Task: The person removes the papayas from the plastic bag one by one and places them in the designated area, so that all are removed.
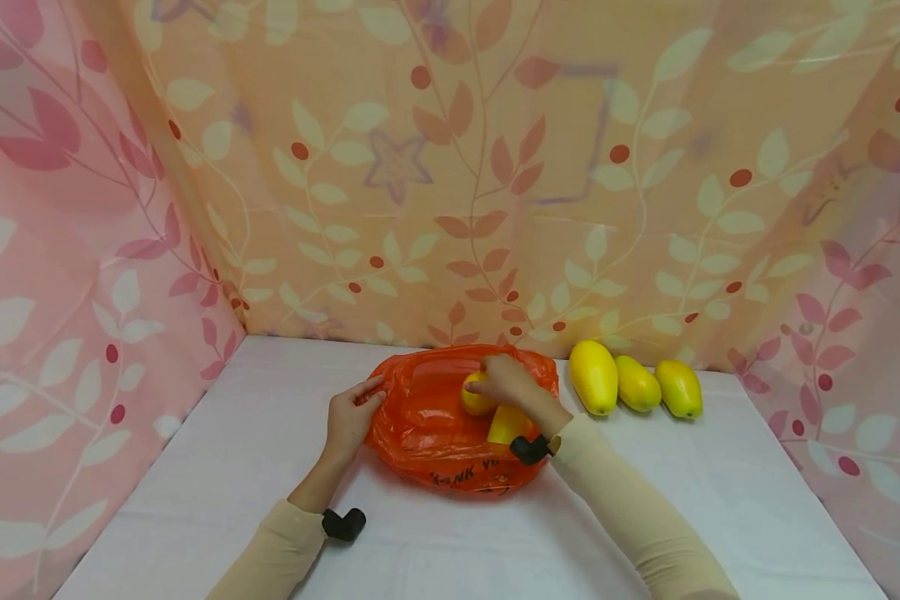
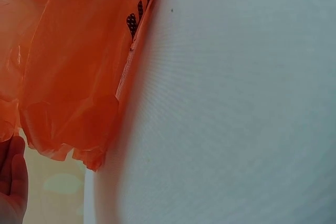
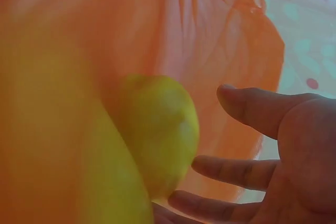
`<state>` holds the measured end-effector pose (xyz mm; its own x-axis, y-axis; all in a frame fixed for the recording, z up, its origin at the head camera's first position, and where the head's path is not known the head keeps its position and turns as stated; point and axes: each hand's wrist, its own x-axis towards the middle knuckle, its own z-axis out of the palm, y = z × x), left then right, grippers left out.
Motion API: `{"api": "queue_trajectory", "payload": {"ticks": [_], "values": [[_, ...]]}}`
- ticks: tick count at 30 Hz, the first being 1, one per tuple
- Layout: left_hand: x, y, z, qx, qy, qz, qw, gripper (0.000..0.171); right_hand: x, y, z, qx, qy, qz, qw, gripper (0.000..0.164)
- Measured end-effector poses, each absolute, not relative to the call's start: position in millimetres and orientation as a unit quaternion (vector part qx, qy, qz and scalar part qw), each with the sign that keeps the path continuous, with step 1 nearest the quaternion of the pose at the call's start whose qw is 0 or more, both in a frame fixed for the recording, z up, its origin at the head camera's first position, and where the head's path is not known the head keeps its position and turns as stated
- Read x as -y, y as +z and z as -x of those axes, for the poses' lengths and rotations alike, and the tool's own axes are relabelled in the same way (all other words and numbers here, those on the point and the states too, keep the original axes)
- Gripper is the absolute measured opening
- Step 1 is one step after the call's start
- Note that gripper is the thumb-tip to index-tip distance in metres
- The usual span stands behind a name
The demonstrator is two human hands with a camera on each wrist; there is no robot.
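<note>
An orange-red plastic bag (image 1: pixel 427 417) lies on the table with its mouth spread upward. My left hand (image 1: pixel 348 421) pinches the bag's left edge between thumb and fingers; in the left wrist view only part of that hand (image 2: pixel 13 182) shows, against the film. Inside the bag are two yellow mangoes, one (image 1: pixel 477 398) beneath my right hand (image 1: pixel 512 382) and another (image 1: pixel 506 425) nearer me, partly hidden by the right wrist. The right wrist view shows the fingers spread, fingertips right at the side of the rounded mango (image 3: pixel 163 135), the thumb standing apart from it.
Three more yellow mangoes, a large one (image 1: pixel 593 377) and two smaller ones (image 1: pixel 637 383) (image 1: pixel 678 389), sit in a row right of the bag. A white cloth (image 1: pixel 285 450) covers the table. Patterned curtains (image 1: pixel 450 167) enclose its back and sides.
</note>
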<state>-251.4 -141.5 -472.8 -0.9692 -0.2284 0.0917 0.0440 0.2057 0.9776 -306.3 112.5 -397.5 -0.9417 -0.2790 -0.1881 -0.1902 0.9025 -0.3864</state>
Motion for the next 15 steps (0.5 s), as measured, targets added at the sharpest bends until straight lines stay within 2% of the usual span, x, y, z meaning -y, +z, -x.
{"api": "queue_trajectory", "payload": {"ticks": [15], "values": [[142, -474, 252, 0.768, -0.628, -0.055, 0.11, 0.031, -99, -412, 302, -0.966, -0.183, 0.15, 0.105, 0.031]]}}
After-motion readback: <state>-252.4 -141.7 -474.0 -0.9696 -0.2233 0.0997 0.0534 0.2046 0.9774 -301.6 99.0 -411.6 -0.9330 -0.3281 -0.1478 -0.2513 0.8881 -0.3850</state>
